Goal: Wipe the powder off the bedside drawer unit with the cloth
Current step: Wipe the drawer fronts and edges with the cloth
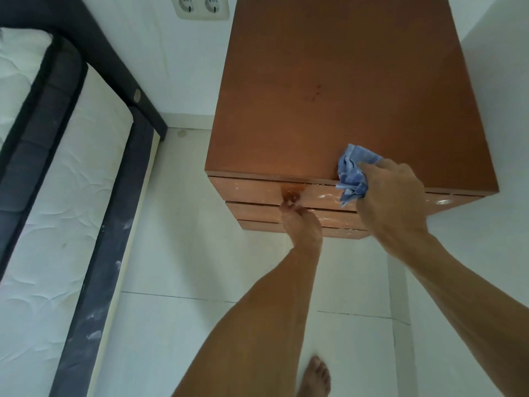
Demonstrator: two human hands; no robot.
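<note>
Right hand (392, 193) grip: bunched cloth (353, 176), upright

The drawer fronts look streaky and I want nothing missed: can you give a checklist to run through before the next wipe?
1. Cloth gripped in right hand: ok.
2. Cloth touching the unit: ok, it sits at the front edge of the top, hanging over the top drawer.
3. Top of the drawer unit free of powder: ok, none visible.
4. Drawer fronts free of powder: not ok, white streaks remain at the right.
5. Left hand steadying the unit: ok, fingers at the top drawer's handle.
6. Lower drawers fully clean: cannot tell, partly hidden.
</note>
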